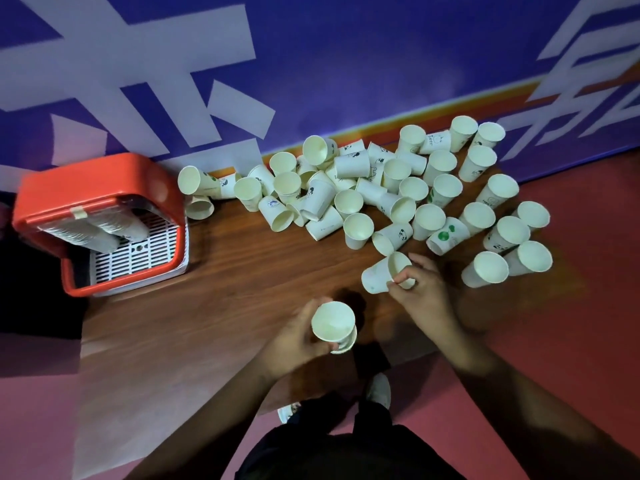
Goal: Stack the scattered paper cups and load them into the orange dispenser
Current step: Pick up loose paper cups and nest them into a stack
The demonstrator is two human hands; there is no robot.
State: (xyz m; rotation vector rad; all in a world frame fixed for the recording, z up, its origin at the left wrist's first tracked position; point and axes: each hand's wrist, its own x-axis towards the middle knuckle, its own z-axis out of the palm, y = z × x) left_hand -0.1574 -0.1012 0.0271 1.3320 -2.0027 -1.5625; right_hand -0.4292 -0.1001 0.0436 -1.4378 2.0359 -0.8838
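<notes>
- The left hand (298, 337) has its fingers (306, 311) curled round a short stack of cups (333, 322), mouths up, over the near part of the bench (225, 289).
- The right hand (424, 292) pinches the rim of a single cup (379, 277) tipped on its side, just beside the pile.
- Loose cups (381, 188), some upright and some toppled, lie along the far edge by the blue wall (346, 64).
- The orange dispenser (104, 174) sits at the bench's left end, well apart from both hands, with stacked cups showing inside.
</notes>
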